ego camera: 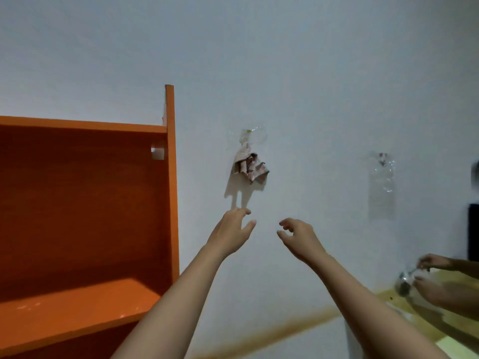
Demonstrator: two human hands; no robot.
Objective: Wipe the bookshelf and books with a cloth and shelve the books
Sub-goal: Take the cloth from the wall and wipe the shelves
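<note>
Both hands are raised toward the white wall (324,73), and both are empty; the left hand (230,234) has its fingers spread loosely, and the right hand (298,235) is half curled, with thumb and fingers apart. Above them the cloth (250,165), a crumpled striped piece, hangs from a clear stick-on hook (248,134) on the wall, just beside the right side panel of the orange bookshelf (77,203); the hands are near the cloth but do not touch it yet. The step in hand seems to be to fetch the cloth, so the task is only at its start; the shelves in view are bare, and no books can be seen.

To do this well, I think one hand should take the cloth close to the hook and lift it upward and off; a pull straight down may tear the hook from the wall. The other hand can gather the hanging folds, so that the cloth comes away as one bundle; after that it should be opened flat for wiping the shelf board (77,307).
</note>
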